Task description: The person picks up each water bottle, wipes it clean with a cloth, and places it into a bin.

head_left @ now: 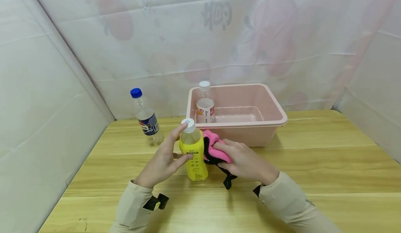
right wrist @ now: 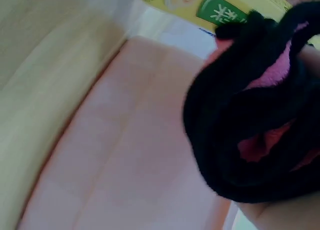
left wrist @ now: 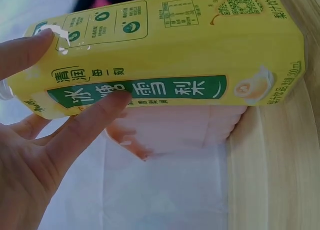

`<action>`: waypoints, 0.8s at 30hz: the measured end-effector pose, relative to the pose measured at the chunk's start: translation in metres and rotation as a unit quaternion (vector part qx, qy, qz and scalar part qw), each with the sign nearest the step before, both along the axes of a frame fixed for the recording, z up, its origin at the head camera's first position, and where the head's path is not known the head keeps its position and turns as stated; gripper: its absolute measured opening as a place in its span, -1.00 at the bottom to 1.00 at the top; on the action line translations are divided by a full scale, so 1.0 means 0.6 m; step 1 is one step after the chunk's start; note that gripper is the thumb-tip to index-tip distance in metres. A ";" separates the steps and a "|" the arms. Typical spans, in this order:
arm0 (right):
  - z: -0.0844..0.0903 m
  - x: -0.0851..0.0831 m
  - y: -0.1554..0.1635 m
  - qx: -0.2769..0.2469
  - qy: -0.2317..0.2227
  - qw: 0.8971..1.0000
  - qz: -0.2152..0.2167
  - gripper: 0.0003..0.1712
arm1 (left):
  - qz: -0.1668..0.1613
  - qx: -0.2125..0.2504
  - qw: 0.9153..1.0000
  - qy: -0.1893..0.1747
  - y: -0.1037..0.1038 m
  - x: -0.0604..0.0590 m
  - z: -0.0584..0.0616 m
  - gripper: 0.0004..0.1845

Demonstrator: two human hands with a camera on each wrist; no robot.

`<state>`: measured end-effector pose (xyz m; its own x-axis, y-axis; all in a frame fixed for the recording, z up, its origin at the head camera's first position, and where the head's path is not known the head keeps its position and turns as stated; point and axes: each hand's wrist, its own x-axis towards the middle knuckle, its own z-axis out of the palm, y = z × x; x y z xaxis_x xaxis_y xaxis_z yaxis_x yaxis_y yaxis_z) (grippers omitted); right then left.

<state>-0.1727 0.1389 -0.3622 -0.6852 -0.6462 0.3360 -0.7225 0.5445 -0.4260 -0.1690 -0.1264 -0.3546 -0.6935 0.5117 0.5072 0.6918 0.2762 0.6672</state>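
In the head view a yellow-labelled drink bottle (head_left: 196, 160) with a white cap stands upright on the table. My left hand (head_left: 164, 161) holds it from the left, one finger up at the cap and the thumb across the label. The left wrist view shows the fingers (left wrist: 85, 125) on the bottle's yellow and green label (left wrist: 150, 89). In my right hand (head_left: 247, 158) is a bunched pink cloth (head_left: 214, 149) with black edging and a black loop, against the bottle's right side. The right wrist view shows the cloth's folded black edging (right wrist: 215, 120); most of that hand is hidden there.
Behind the hands stands a pale pink plastic tub (head_left: 250, 132). Inside its left end is a clear bottle (head_left: 205, 104) with a white cap. A blue-capped Pepsi bottle (head_left: 148, 123) stands to the left on the wooden table (head_left: 329, 163). White fabric walls (head_left: 175, 34) enclose the table.
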 end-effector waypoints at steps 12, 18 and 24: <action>-0.028 -0.009 -0.004 0.145 -0.114 0.983 -0.006 -0.55 | 0.003 -0.019 1.000 0.016 0.004 0.000 0.001 -0.02; -0.025 -0.012 -0.003 0.134 -0.063 0.989 0.016 -0.60 | 0.012 -0.027 0.999 0.012 0.003 0.002 0.003 -0.01; -0.002 -0.004 0.003 0.081 0.000 0.997 0.002 -0.59 | 0.010 -0.028 0.999 0.015 0.002 0.003 0.004 -0.01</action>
<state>-0.1752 0.1405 -0.3632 -0.6826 -0.6946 0.2273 -0.7247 0.6032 -0.3332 -0.1672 -0.1252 -0.3523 -0.6888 0.5258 0.4990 0.7050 0.3257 0.6300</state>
